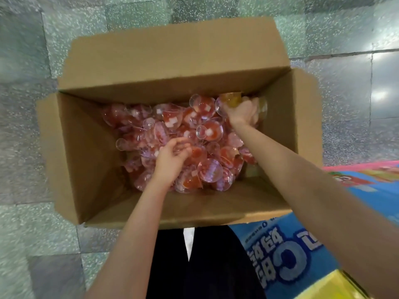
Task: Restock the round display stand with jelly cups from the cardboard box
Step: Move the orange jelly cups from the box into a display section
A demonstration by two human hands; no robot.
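While left hand [172,155] fingers curl among red jelly cups [207,130], right hand [243,113] grips yellow cups [232,99].

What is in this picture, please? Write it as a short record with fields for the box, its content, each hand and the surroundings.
box: open cardboard box on a tiled floor, flaps folded out
content: heap of red jelly cups toward the far right; a few yellow jelly cups in the far right corner
left hand: inside the box, fingers curled on red cups in the middle of the heap
right hand: inside the box, gripping cups in the far right corner
surroundings: blue printed surface at lower right; display stand not identifiable
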